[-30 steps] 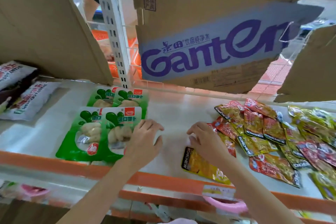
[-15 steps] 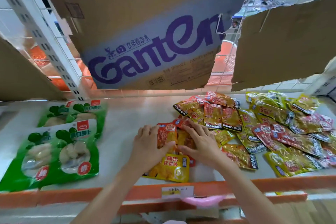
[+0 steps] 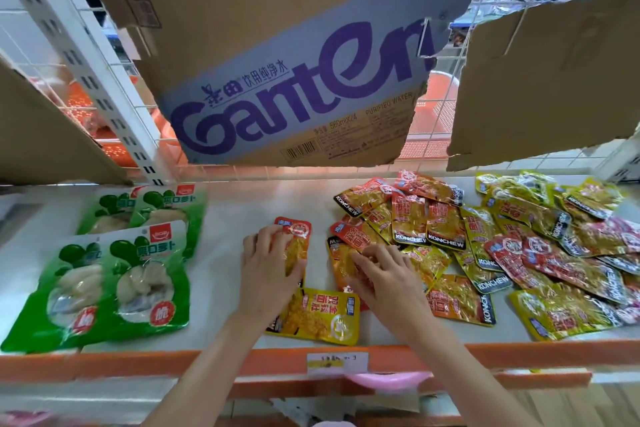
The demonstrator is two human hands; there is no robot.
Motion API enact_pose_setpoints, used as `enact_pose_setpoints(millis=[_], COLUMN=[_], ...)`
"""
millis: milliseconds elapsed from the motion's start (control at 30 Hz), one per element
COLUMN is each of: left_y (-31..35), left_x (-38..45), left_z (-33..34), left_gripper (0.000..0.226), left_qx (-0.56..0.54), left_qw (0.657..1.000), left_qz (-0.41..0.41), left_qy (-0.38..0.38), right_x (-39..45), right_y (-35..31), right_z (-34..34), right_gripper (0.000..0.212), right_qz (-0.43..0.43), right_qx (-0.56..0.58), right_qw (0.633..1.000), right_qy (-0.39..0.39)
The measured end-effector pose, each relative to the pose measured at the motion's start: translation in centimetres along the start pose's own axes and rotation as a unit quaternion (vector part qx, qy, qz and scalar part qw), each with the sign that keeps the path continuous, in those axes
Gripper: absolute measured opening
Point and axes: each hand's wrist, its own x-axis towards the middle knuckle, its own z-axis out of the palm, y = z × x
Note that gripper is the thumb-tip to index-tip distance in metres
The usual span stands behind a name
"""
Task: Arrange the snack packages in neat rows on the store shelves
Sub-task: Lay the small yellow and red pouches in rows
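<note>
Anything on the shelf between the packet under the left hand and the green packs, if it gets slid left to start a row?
Nothing visible. The left hand rests on the orange packet, and the shelf between it and the green packs shows only bare surface. The loose pile lies on the right.

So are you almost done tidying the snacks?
Not yet. The green packs already lie in neat rows on the left. The left hand rests on an orange packet, and the right hand presses another orange packet. The big jumbled pile on the right still needs sorting.
</note>
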Motion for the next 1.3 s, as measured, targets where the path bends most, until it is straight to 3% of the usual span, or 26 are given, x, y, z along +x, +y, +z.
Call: enact_pose_setpoints(millis=[133,233,300,400,600,833,1067,1167,1300], left_y=[-1.6,-3.3,-4.0,-4.4,-4.4,-4.1,-2.5,-0.9,0.5], left_x=[0.8,2.1,2.9,3.6,5.0,5.3,3.4,2.2,-0.2], left_z=[-1.2,-2.0,-2.4,-2.6,-2.5,-2.7,-2.3,-2.4,-2.4], left_gripper=[0.068,0.066,0.054,0.057,0.046,0.065,0.045,0.050,0.038], left_qx=[0.013,0.034,0.033,0.033,0.037,0.018,-0.002,-0.021,-0.044], left_qw=[0.999,0.999,0.998,0.998,0.998,0.998,0.998,0.995,0.987], left_qz=[0.003,0.000,-0.009,-0.007,0.008,-0.004,0.039,0.064,0.087], left_qy=[-0.042,-0.041,-0.047,-0.049,-0.050,-0.064,-0.051,-0.076,-0.124], right_x=[0.9,2.7,4.2,6.9,10.4,9.6,6.3,4.8,3.2], right_y=[-1.3,-2.8,-4.0,-5.6,-6.9,-6.3,-2.0,-0.8,-0.5], right_z=[0.1,0.2,0.4,0.8,2.1,1.8,0.1,-0.3,0.0], right_gripper=[0.047,0.046,0.046,0.047,0.051,0.047,0.039,0.042,0.034], right_qz=[-0.042,-0.064,-0.040,0.027,0.080,0.031,0.108,0.098,0.091], right_qx=[0.013,-0.004,-0.002,-0.007,0.029,0.075,-0.011,-0.056,-0.051], right_qw=[0.998,0.994,0.992,0.991,0.988,0.989,0.994,0.992,0.993], right_qy=[-0.034,-0.085,-0.116,-0.133,-0.130,-0.121,-0.022,-0.051,-0.061])
